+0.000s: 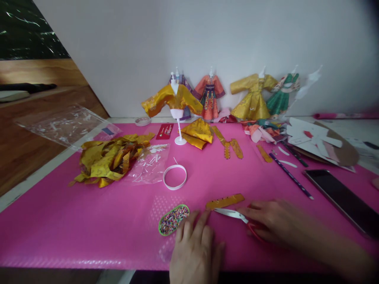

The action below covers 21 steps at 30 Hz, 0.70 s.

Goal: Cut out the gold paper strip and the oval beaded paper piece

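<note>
Head view, bench: a bright pink textured mat [89, 221] covers the bench, with a white wall behind.
Row of dressed forms: small white mannequin stands wearing paper robes line the wall; the nearest wears a yellow-gold robe [173, 100].
Scrap heap: a pile of crumpled gold and orange patterned paper offcuts [106, 159] lies at far left, touching a clear plastic bag [149, 167].
Phone: a dark slab-shaped phone [343, 199] lies at far right, well apart from both hands.
Right hand: the right hand [275, 223] rests on the mat, fingers curled loosely around the red handles of small steel-bladed scissors [237, 216]; blades closed, pointing left.
Left hand: the left hand [195, 246] lies flat and spread, palm down, holding nothing, fingertips near the scissor tips.
Tape ring: a white ring of narrow tape [175, 177] sits beyond the hands.
Bead dish: a green-rimmed oval dish of tiny mixed beads [173, 219] sits just left of the left hand.
Gold strip: a narrow orange-gold paper strip with a row of punched holes [225, 201] lies just beyond the blades, between the hands.
Handling: the strip looks light, thin and easily creased; it is probably best pinched at one end.
</note>
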Available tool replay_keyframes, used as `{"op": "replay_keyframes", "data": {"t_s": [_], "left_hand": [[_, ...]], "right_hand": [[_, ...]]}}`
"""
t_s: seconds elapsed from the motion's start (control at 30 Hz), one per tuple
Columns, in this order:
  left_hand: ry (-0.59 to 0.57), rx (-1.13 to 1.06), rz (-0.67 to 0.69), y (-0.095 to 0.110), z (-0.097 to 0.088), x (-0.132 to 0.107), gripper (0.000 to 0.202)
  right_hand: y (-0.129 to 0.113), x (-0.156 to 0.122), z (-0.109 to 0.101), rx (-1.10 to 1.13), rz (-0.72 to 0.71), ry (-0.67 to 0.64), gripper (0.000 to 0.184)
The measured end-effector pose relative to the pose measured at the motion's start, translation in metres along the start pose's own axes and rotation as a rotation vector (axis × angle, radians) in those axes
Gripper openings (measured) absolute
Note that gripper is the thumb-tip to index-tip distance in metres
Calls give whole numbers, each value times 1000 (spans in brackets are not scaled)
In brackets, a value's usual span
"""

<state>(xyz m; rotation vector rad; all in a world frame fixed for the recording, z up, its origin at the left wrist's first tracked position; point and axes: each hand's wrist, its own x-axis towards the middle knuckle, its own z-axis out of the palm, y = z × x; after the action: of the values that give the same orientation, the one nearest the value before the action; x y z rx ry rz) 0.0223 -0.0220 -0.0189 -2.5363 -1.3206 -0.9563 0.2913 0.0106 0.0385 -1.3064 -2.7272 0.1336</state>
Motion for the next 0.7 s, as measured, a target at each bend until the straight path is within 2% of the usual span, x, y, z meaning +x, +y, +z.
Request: {"op": "replay_keyframes", "data": {"t_s": [0.2, 0.33, 0.43, 0.5, 0.7], "left_hand": [[62, 1, -49, 2, 4, 0, 17], [10, -11, -8, 3, 8, -3, 13], [99, -13, -78, 6, 14, -6, 18], [116, -16, -97, 7, 16, -6, 20], [-6, -9, -2, 0, 2, -1, 14]], "right_hand": [[1, -1, 0, 9, -28, -75, 31], [2, -2, -1, 9, -26, -89, 31], [2, -2, 0, 8, -31, -86, 29], [2, -2, 0, 3, -35, -78, 29], [1, -1, 1, -10, -42, -39, 28]]}}
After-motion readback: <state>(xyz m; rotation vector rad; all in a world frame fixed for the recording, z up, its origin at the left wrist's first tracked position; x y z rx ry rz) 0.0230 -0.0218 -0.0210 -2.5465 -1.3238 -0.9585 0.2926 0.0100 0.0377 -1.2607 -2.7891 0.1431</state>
